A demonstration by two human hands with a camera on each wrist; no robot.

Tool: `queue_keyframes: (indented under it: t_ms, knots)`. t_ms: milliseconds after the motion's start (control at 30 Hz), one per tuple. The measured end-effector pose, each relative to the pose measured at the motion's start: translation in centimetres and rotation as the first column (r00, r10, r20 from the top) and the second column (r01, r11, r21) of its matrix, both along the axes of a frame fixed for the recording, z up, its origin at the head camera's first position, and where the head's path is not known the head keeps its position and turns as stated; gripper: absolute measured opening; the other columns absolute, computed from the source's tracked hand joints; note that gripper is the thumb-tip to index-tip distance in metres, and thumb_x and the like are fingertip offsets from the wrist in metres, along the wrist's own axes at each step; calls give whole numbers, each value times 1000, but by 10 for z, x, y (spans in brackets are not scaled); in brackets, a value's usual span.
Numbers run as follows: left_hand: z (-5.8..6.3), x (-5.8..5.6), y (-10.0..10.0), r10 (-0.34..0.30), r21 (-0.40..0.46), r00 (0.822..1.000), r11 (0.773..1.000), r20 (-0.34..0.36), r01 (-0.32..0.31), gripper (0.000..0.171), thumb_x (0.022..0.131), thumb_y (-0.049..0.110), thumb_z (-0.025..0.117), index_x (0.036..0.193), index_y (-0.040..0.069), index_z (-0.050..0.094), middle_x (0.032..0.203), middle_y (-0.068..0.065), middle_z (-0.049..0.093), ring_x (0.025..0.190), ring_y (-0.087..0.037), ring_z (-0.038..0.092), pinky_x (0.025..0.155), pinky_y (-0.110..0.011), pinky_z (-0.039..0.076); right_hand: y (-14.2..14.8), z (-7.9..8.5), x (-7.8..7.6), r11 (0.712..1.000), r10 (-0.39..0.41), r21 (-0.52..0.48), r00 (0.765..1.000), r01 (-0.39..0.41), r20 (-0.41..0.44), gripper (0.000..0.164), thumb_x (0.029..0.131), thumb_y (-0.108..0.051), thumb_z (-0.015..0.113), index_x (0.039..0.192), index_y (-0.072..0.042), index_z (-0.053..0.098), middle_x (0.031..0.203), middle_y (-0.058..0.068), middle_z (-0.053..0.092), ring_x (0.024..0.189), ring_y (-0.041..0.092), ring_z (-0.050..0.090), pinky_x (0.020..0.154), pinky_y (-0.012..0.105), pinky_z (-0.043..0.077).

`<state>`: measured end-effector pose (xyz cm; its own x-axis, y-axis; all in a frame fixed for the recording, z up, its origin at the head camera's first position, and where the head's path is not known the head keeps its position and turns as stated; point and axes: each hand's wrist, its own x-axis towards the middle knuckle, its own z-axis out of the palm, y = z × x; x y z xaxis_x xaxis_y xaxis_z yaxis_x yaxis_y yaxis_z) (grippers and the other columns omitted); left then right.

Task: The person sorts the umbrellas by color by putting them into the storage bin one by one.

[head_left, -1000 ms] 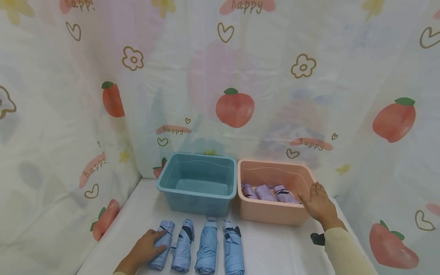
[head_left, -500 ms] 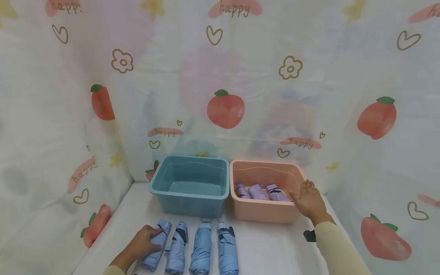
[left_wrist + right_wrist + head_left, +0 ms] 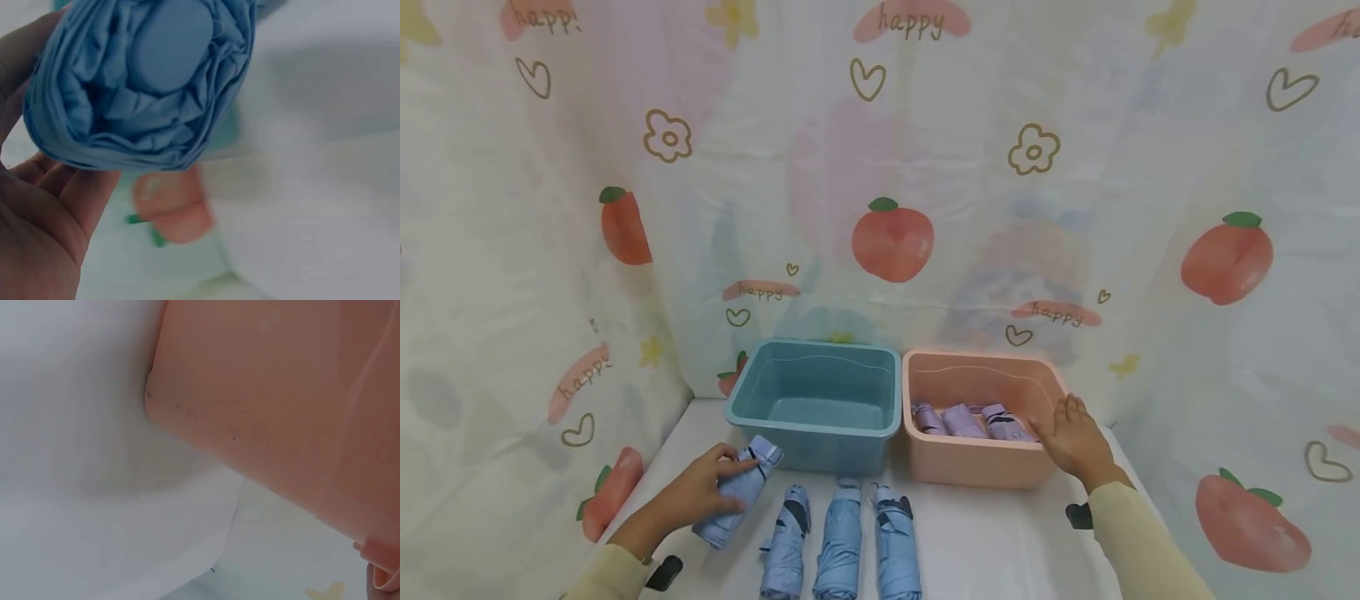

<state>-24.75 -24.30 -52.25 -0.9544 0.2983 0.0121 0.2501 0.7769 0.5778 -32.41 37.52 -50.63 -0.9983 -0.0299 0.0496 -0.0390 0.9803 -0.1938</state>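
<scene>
My left hand [image 3: 692,490] grips a folded blue umbrella [image 3: 747,485], thumb on the near side and fingers on the far side. The umbrella is tilted and raised off the table, just in front of the blue bin [image 3: 820,431]. Its rolled end with a smooth cap fills the top of the left wrist view. Three more folded blue umbrellas lie in a row to its right: one [image 3: 786,546], a second [image 3: 837,542] and a third [image 3: 897,546]. My right hand [image 3: 1078,442] rests with straight fingers on the right rim of the pink bin [image 3: 981,462].
Three folded lavender umbrellas [image 3: 962,421] lie inside the pink bin. Both bins stand side by side at the back of the white table [image 3: 985,542]. A printed curtain [image 3: 955,167] hangs behind and along both sides.
My left hand has lifted the leftmost blue umbrella off the table, up and towards the blue bin. The head view has shifted slightly. My right hand stays on the pink bin's rim.
</scene>
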Motion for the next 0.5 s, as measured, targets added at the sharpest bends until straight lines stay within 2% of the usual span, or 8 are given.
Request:
queue_keyframes:
  t_ms: [167,267,367,500]
  knots:
    - [42,-15,5,-67,-4,997,998,-44,67,66,68,30,89,130,20,66,124,-5,49,104,-26,51,79,-42,51,2,-1,2,1000,4,-22,1000,-5,-22,99,99,-62,28,141,26,9,148,44,4,138,56,3,111,62,6]
    - [61,-28,10,-100,-5,993,995,-66,100,66,71,29,88,132,18,64,129,-11,48,106,-31,52,76,-42,54,2,-1,1,1000,0,-20,1000,-1,-19,97,100,-59,30,141,26,9,149,43,4,138,55,3,111,62,5]
    - [74,-42,16,-129,-5,988,992,-82,129,66,73,28,87,133,17,63,131,-14,47,105,-32,53,75,-41,55,2,-1,0,1000,-9,-16,1000,9,-3,99,99,-62,28,142,24,7,149,42,2,139,54,1,111,62,4]
    - [84,-65,28,-170,-25,978,985,-125,168,66,73,28,87,133,16,63,128,-14,48,102,-30,54,73,-38,54,4,-3,0,1000,-22,-6,1000,22,9,104,96,-68,22,144,22,6,150,41,1,140,53,0,111,61,2]
